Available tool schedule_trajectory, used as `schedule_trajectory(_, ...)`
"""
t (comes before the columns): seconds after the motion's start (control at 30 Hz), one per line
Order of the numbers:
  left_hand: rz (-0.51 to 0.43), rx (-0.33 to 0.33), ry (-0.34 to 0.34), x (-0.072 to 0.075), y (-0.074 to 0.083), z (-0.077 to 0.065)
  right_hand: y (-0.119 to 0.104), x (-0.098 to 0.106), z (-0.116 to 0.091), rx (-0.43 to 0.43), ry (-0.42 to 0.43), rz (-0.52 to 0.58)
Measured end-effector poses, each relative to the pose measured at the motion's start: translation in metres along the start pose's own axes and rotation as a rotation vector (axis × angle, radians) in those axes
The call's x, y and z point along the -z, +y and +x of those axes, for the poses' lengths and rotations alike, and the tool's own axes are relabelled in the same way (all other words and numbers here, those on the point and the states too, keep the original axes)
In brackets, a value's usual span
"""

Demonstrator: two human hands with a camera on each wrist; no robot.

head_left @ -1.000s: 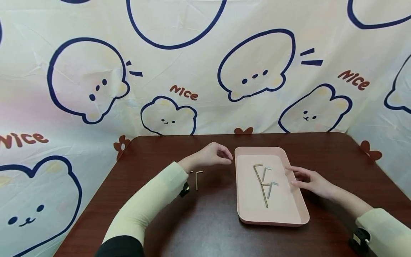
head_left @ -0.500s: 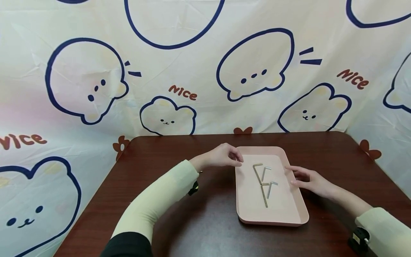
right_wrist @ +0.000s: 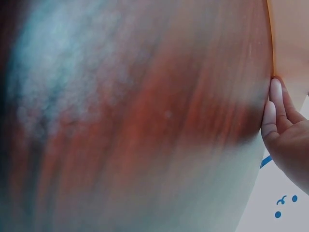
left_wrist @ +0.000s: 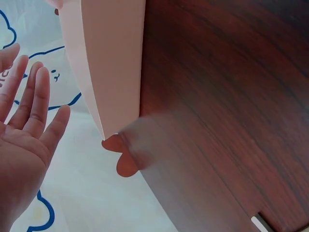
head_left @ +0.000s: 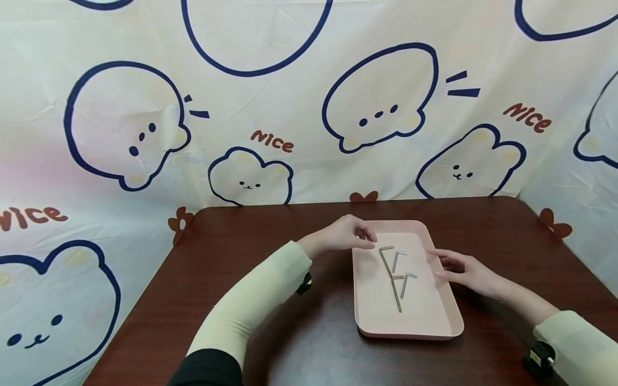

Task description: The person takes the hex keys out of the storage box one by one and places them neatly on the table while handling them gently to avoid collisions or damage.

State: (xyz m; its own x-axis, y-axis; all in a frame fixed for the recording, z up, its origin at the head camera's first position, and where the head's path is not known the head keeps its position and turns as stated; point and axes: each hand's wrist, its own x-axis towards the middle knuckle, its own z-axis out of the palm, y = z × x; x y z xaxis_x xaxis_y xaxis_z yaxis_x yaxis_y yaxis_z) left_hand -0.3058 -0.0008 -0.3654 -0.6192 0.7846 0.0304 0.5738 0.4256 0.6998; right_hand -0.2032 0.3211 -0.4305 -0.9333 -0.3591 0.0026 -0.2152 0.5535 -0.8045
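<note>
A pink rectangular tray [head_left: 367,313] stands on the table. Inside lie two brass-coloured hex keys [head_left: 397,295] and two smaller silver ones [head_left: 404,287], all L-shaped. My left hand [head_left: 341,235] hovers over the tray's far left corner with nothing in its fingers. In the left wrist view its fingers [left_wrist: 42,92] spread beside the tray's outer wall [left_wrist: 113,58], palm bare. My right hand [head_left: 463,272] rests at the right rim, index fingertip and thumb tip overlapping the edge. The right wrist view has those fingertips [right_wrist: 276,89] against the tray's side.
The dark brown wooden table [head_left: 309,343] reaches back to a pale cloth backdrop [head_left: 309,107] printed with cartoon bears. My left sleeve [head_left: 251,292] crosses the table's left half and covers part of it. A small black camera [head_left: 541,362] sits on my right wrist.
My left hand has moved right, from beside the tray to over its left rim. The hex keys seen on the table earlier are now behind my left sleeve. My right hand stays put.
</note>
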Motion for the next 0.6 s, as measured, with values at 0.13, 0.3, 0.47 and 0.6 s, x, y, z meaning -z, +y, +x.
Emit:
schedule_trajectory(0.13, -0.006, 0.005, 0.009, 0.000, -0.001, 0.003, 0.000, -0.001, 0.000, 0.022, 0.005, 0.009)
schedule_trajectory(0.3, -0.025, 0.019, 0.023, -0.001, -0.003, 0.009, 0.000, -0.001, 0.000, 0.025, 0.010, 0.013)
schedule_trajectory(0.47, -0.052, 0.025, 0.016, -0.005, -0.002, 0.017, -0.001, -0.001, 0.000, 0.023, 0.007, 0.004)
schedule_trajectory(0.6, -0.058, 0.029, 0.008, -0.013, -0.002, 0.024, -0.001, -0.001, 0.000, 0.026, 0.008, 0.007)
